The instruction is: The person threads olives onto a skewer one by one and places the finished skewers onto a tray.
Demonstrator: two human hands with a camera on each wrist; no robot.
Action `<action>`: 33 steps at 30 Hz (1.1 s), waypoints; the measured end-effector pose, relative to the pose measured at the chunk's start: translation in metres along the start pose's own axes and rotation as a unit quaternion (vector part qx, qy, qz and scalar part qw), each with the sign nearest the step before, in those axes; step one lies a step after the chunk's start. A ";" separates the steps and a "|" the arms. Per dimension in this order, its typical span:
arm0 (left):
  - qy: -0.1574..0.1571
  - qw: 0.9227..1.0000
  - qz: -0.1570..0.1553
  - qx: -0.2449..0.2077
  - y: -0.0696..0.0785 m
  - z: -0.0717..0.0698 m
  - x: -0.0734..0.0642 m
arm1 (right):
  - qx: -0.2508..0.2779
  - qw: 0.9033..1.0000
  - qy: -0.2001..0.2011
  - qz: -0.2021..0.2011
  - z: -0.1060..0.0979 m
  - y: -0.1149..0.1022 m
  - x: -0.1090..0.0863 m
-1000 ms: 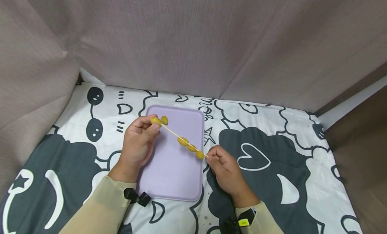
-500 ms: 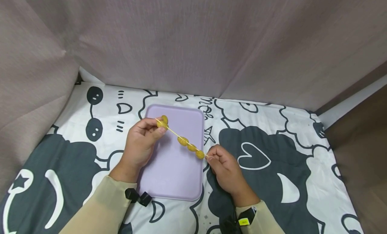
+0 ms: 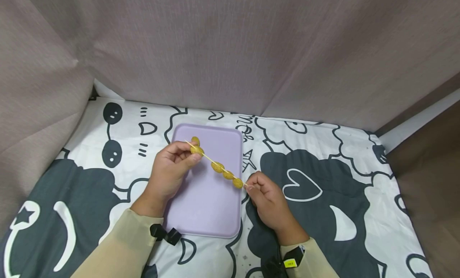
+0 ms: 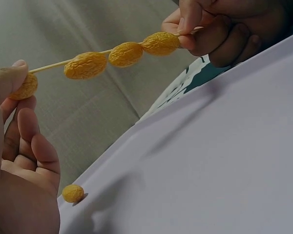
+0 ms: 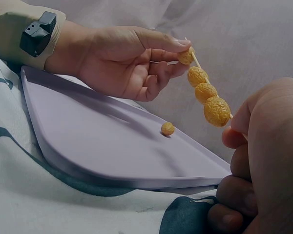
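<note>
My left hand (image 3: 166,176) pinches a wrinkled yellow dried fruit (image 4: 25,87) between thumb and fingers, near the far end of a thin wooden skewer (image 4: 51,66). The skewer's tip sticks out beyond that fruit. Three more such fruits sit close together on the skewer, the middle one (image 4: 125,54) between two others, with a bare stretch before the pinched one. At the other end my right hand (image 3: 270,206) pinches the skewer beside the last fruit (image 5: 217,111). Both hands hold it slanted above a lilac tray (image 3: 205,218). One loose fruit (image 5: 167,128) lies on the tray.
Beneath the tray spreads a white and dark grey cloth (image 3: 309,218) with cartoon prints. A grey-brown fabric curtain (image 3: 230,50) hangs behind it and at the left. Small black devices (image 5: 38,34) are strapped at both wrists.
My left hand has moved slightly right and down, sliding the pinched fruit along the skewer, so the tip now shows past it. The right hand has stayed nearly still.
</note>
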State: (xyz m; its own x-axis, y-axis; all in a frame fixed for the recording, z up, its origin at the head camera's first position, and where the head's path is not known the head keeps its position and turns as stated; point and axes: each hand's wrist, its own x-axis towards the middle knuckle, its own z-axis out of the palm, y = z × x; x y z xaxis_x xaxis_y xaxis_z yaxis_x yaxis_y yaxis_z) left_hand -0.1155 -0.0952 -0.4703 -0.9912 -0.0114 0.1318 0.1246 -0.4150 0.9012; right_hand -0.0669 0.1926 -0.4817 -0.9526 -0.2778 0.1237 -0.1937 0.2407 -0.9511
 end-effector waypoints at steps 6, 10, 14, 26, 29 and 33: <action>-0.008 1.000 -0.005 0.022 0.001 0.001 -0.001 | -0.001 1.000 0.001 0.000 0.000 -0.001 0.000; -0.014 0.999 -0.006 0.035 0.001 0.000 -0.001 | -0.001 1.000 0.001 0.001 0.000 -0.001 0.000; -0.021 0.999 -0.010 0.048 0.001 -0.001 -0.001 | 0.000 1.000 0.000 0.003 0.000 -0.001 0.000; -0.039 0.995 -0.038 0.080 0.001 -0.002 -0.001 | 0.003 1.000 0.001 -0.002 0.000 0.000 0.000; -0.044 0.995 -0.040 0.083 0.002 -0.001 -0.001 | 0.001 1.000 0.001 -0.001 0.000 -0.001 0.000; -0.050 0.994 -0.041 0.090 0.002 -0.001 -0.001 | -0.002 1.000 0.002 0.003 0.000 -0.001 0.000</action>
State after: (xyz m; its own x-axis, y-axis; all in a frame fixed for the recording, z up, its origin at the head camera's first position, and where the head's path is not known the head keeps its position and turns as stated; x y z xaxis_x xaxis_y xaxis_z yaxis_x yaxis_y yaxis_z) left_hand -0.1141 -0.0971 -0.4688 -0.9901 0.1103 0.0865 0.0578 -0.2414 0.9687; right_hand -0.0669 0.1928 -0.4810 -0.9545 -0.2733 0.1193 -0.1894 0.2464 -0.9505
